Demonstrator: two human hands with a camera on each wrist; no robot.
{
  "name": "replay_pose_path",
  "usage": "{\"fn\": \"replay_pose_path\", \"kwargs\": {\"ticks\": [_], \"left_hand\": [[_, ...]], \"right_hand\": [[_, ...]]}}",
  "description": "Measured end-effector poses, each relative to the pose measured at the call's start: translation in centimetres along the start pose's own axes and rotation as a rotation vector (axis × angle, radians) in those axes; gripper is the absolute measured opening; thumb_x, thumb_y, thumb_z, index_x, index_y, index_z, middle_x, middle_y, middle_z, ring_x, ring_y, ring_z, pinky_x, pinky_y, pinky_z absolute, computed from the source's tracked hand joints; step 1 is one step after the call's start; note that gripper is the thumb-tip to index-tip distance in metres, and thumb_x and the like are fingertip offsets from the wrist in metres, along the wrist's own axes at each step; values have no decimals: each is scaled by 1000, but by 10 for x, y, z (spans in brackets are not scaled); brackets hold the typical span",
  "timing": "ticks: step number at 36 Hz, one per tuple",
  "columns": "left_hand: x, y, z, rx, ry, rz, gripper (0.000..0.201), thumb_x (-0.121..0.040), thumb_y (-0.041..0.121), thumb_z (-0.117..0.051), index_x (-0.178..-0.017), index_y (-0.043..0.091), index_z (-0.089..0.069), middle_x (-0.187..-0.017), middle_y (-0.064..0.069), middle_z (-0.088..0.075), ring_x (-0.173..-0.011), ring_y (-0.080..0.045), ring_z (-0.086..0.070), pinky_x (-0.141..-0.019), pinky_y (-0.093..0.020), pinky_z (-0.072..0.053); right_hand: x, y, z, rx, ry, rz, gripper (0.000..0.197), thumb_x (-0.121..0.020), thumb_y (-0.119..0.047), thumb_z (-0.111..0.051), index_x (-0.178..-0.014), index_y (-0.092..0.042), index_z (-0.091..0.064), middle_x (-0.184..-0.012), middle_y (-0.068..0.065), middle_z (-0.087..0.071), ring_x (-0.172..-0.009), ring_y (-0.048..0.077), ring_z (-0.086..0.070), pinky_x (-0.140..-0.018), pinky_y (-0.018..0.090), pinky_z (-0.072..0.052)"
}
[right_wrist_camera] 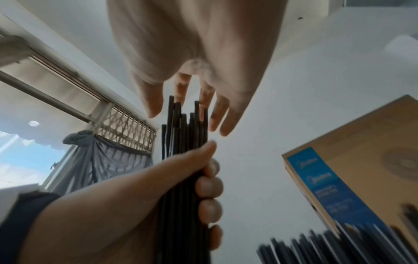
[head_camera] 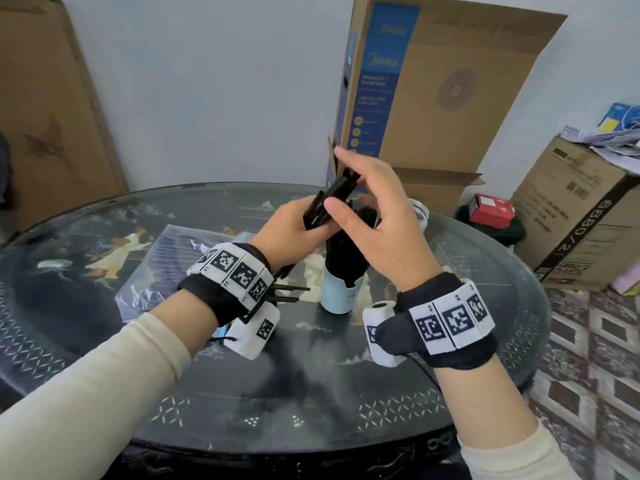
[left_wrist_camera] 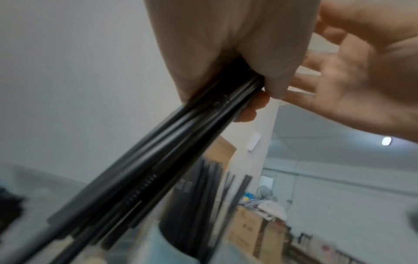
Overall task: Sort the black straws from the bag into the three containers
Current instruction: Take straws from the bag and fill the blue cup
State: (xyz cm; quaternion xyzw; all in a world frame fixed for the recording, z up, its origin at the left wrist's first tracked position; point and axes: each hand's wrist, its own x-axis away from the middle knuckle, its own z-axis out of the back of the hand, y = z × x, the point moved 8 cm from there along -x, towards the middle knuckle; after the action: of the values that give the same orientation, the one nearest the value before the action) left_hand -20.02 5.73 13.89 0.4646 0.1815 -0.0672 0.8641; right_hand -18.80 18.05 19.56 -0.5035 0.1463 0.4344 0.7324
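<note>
Curling around a bundle of black straws (head_camera: 332, 199) at frame centre, the left hand (head_camera: 291, 233) is gripping them; the right hand (head_camera: 377, 216) is hovering open-fingered at their tips, above a straw-filled light blue container (head_camera: 337, 294) on the table (head_camera: 311, 403).

The head view looks forward and down on the table (head_camera: 104, 341) from above; both wrist views sit close under the hands, tilted upward — all three share the bundle of straws (head_camera: 332, 199).
</note>
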Motion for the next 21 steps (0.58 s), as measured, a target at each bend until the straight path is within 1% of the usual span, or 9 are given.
{"fn": "replay_pose_path", "kwargs": {"ticks": [2,5,8,9,12,14,16,18,21], "left_hand": [[0,10,-7,113,-5,-19,11,-92,18,-59,-90,9,-64,-73,4,-64,-65,-1,-56,-63,-17,-45],[7,17,-22,279,10,-41,9,-90,14,-58,-87,7,-63,-76,1,-65,-71,-5,-61,-64,-17,-47],[18,5,-40,355,35,1,15,-89,12,-58,-95,-2,-62,-88,-15,-69,-82,-19,-67,-70,-31,-53],[23,-3,-46,373,46,29,15,-88,9,-59,-98,-1,-63,-92,-15,-69,-86,-17,-68,-73,-31,-54],[39,-26,-68,386,48,100,22,-86,-7,-57,-104,5,-61,-93,2,-67,-83,10,-62,-72,-12,-50],[51,-44,-86,369,15,157,29,-84,-11,-56,-109,4,-58,-96,8,-63,-83,17,-59,-71,-7,-46],[59,-63,-99,351,-11,226,31,-84,-8,-58,-114,1,-57,-100,7,-64,-87,16,-59,-73,-10,-46],[63,-76,-106,335,-11,268,30,-84,-2,-60,-113,7,-59,-102,5,-65,-91,8,-61,-75,-14,-47],[59,-70,-103,295,15,237,27,-85,-2,-59,-102,19,-59,-95,11,-63,-89,6,-59,-70,-7,-46]], "right_hand": [[-2,-12,5,11,22,45,49,-95,-19,-61,-141,-17,-45,-136,-2,-46,-130,10,-42,-107,33,-41],[-1,-21,4,53,31,112,51,-94,-10,-61,-142,-11,-44,-141,4,-43,-135,7,-37,-110,26,-37],[7,-13,-6,101,1,153,50,-92,-2,-59,-140,-6,-46,-141,8,-44,-136,8,-35,-115,25,-29],[11,-8,-10,115,-17,150,48,-92,0,-58,-139,-7,-49,-140,8,-46,-135,9,-37,-115,24,-28],[32,16,-25,144,-96,91,41,-92,1,-54,-132,-9,-57,-135,5,-51,-130,10,-44,-112,24,-32],[48,35,-36,171,-159,29,34,-93,-3,-53,-125,-11,-62,-131,2,-54,-127,11,-47,-111,29,-35],[61,51,-44,223,-220,-37,29,-95,-9,-53,-121,-14,-65,-127,-2,-59,-128,13,-45,-113,30,-32],[67,59,-46,232,-249,-83,30,-96,-13,-53,-125,-16,-63,-129,-4,-58,-134,13,-39,-116,27,-25],[64,55,-40,220,-218,-72,37,-96,-19,-57,-133,-19,-57,-139,-4,-50,-137,12,-36,-117,32,-26]]}}
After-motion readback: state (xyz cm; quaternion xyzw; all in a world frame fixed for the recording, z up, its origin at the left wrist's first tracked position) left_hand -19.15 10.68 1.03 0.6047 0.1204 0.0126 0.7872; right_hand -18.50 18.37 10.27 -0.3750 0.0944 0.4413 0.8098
